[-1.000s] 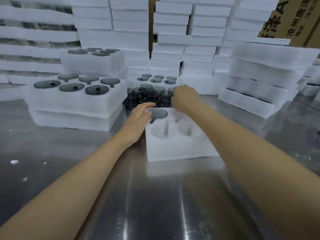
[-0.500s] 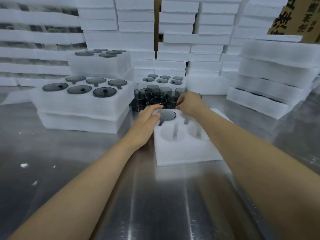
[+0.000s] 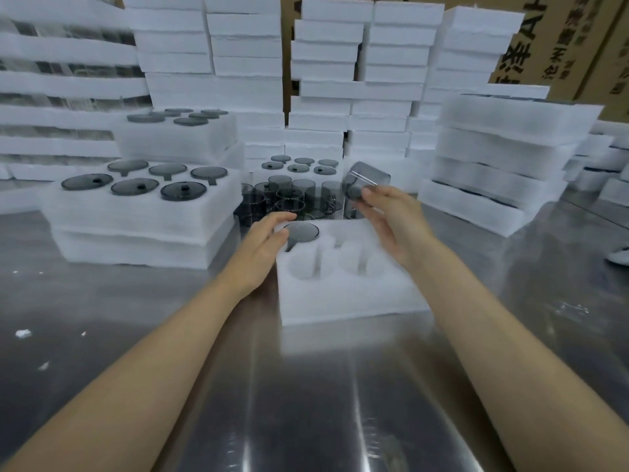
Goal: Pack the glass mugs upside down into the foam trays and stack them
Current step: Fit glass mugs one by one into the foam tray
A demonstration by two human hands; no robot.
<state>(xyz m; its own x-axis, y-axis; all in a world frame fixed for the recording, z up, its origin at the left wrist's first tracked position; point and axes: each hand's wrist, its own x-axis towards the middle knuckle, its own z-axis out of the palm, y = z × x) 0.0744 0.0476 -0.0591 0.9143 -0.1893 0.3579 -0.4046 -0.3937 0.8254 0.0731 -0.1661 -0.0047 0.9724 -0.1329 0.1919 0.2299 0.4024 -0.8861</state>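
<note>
A white foam tray [image 3: 343, 294] with round pockets lies in front of me on the metal table. One smoky glass mug [image 3: 301, 232] sits upside down in its far left pocket. My left hand [image 3: 263, 245] rests against the tray's left edge, fingers touching that mug. My right hand [image 3: 391, 212] holds a second smoky mug [image 3: 366, 180] tilted in the air above the tray's far right corner. A cluster of loose upright mugs [image 3: 289, 197] stands just behind the tray.
Filled foam trays [image 3: 136, 212] are stacked at the left, with another filled tray [image 3: 299, 168] behind the loose mugs. Tall stacks of foam [image 3: 493, 172] stand at the right and along the back. Cardboard boxes [image 3: 565, 46] are at the far right. Foam crumbs [image 3: 23, 333] dot the table.
My right hand has lifted a mug out of the cluster behind the tray and tilted it in the air. My left hand has stayed at the tray's left edge.
</note>
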